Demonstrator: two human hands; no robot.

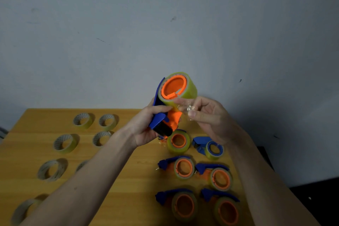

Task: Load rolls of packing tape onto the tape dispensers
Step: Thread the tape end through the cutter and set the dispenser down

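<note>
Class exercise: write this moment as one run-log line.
left hand: grips dispenser | roll: mounted | right hand: pinches tape end

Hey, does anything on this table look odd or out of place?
Mostly tidy. One loaded dispenser in the back row has a blue hub, while the others have orange. The tape end in the right hand looks crumpled.
</note>
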